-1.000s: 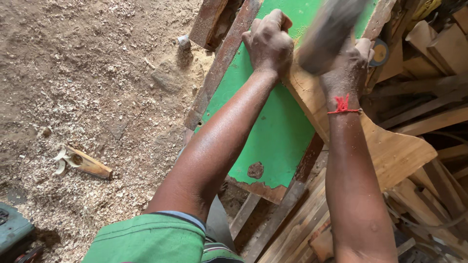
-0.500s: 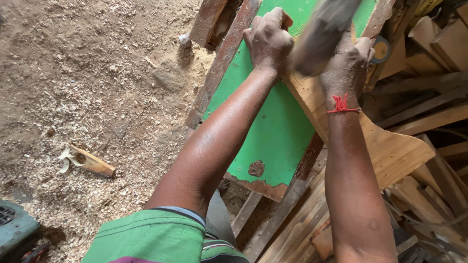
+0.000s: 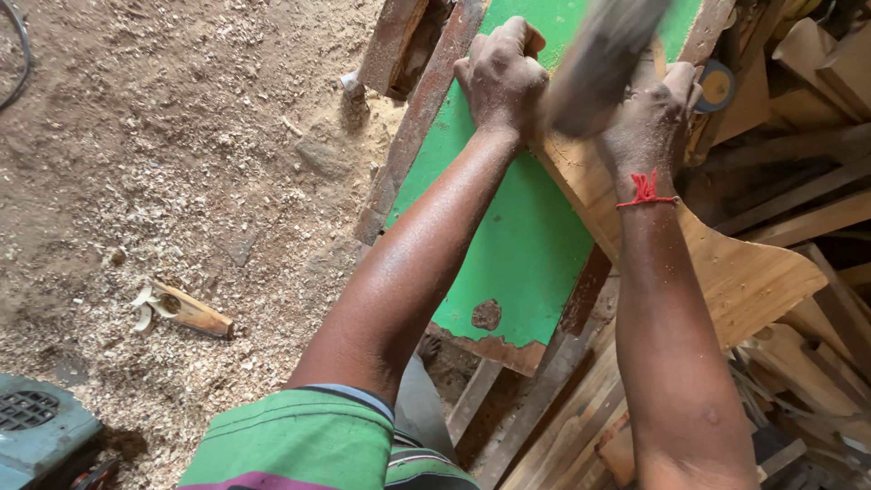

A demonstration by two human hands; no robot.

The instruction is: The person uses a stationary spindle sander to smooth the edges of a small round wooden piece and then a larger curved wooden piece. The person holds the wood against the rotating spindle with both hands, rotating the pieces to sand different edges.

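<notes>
My left hand (image 3: 502, 77) is clenched in a fist at the top of a light wooden plank (image 3: 735, 272), around a small tool handle that the fist mostly hides. My right hand (image 3: 651, 118), with a red thread at its wrist, grips a grey-brown mallet-like tool (image 3: 601, 59). Motion blurs this tool as it crosses between the two hands. The plank lies slanted over a green painted board (image 3: 513, 245) with rusty brown edges.
Sawdust and shavings cover the dirt floor (image 3: 181, 154) on the left, with a wood offcut (image 3: 188, 311) lying in them. A grey-blue machine (image 3: 36, 431) sits at the bottom left corner. Stacked timber (image 3: 817, 209) crowds the right side, near a round yellow-and-blue disc (image 3: 717, 86).
The blurred mallet-like tool has shifted slightly over the plank's top. Both hands have stayed in nearly the same place.
</notes>
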